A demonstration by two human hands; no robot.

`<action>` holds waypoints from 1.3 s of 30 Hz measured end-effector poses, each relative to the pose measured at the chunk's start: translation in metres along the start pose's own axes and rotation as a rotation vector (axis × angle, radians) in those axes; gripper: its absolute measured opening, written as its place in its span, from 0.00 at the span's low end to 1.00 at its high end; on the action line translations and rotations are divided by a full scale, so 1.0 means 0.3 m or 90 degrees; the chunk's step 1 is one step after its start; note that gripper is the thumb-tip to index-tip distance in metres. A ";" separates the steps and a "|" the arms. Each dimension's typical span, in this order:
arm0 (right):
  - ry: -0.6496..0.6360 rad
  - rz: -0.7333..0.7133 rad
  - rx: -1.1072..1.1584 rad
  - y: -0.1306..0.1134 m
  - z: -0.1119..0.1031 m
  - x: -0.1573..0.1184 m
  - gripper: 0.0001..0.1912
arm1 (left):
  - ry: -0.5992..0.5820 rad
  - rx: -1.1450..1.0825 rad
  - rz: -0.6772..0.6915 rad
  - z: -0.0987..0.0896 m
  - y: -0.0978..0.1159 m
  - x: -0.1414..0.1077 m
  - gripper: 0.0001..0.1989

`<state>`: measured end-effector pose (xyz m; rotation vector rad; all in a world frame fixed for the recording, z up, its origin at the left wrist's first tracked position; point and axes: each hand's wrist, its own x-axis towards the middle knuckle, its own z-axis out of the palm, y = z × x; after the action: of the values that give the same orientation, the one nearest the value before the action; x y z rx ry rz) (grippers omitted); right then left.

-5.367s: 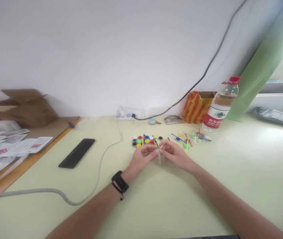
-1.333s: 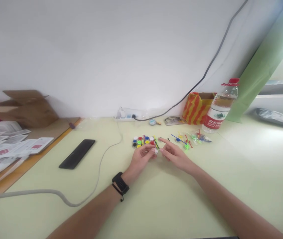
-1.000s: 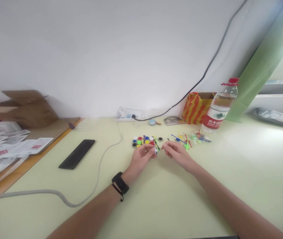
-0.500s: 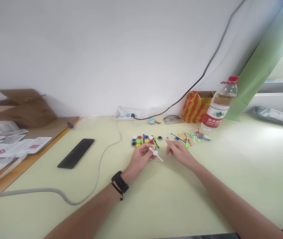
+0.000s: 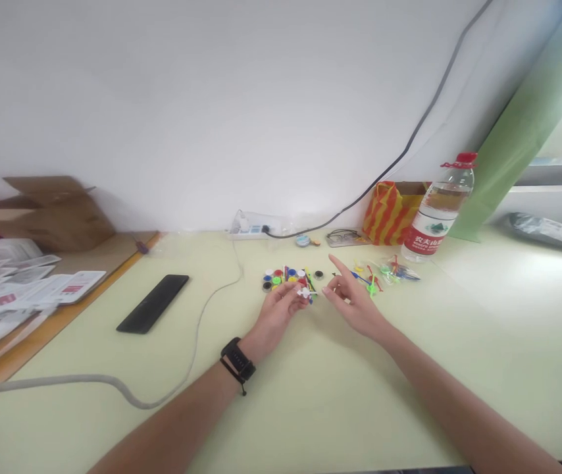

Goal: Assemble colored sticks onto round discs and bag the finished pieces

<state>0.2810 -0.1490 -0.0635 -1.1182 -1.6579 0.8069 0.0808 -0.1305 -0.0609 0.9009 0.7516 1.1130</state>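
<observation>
Thumb and fingers of my left hand [image 5: 275,316] are pinched on a small white plastic piece [image 5: 305,292] with thin arms. A bit of blue shows just under it. My right hand [image 5: 355,304] is a little to the right, index finger stretched out and thumb apart, with nothing seen in it; the thumb tip is near the end of the white piece. Behind my left hand lie several coloured round pieces, among them a blue one [image 5: 291,272] and a black one [image 5: 318,274]. Behind my right hand are thin coloured parts, such as a green one [image 5: 372,287].
A water bottle [image 5: 436,214] and a striped bag [image 5: 387,212] stand at the back right. A black phone-like slab [image 5: 153,303] and a grey cable [image 5: 197,329] lie on the left. Farther left are printed packets [image 5: 76,287] and a cardboard box [image 5: 66,217].
The white piece has turned from slanting to nearly level in my left hand. My right hand has opened, its index finger now stretched out, and has shifted slightly left.
</observation>
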 end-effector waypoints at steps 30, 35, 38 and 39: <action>-0.024 0.029 0.034 -0.047 -0.013 -0.009 0.20 | 0.001 0.090 0.018 -0.018 -0.004 0.005 0.16; -0.214 0.165 -0.027 -0.057 -0.043 -0.003 0.37 | 0.008 0.096 0.016 -0.016 -0.004 0.004 0.16; -0.147 0.116 -0.051 -0.056 -0.051 0.008 0.33 | 0.002 0.103 0.019 -0.019 -0.009 0.006 0.16; -0.131 0.092 -0.060 -0.055 -0.051 0.011 0.31 | -0.002 0.104 0.019 -0.020 -0.011 0.006 0.16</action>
<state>0.2899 -0.1518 -0.0428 -1.2658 -1.8166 0.9717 0.0774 -0.1280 -0.0666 1.0546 0.8380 1.0876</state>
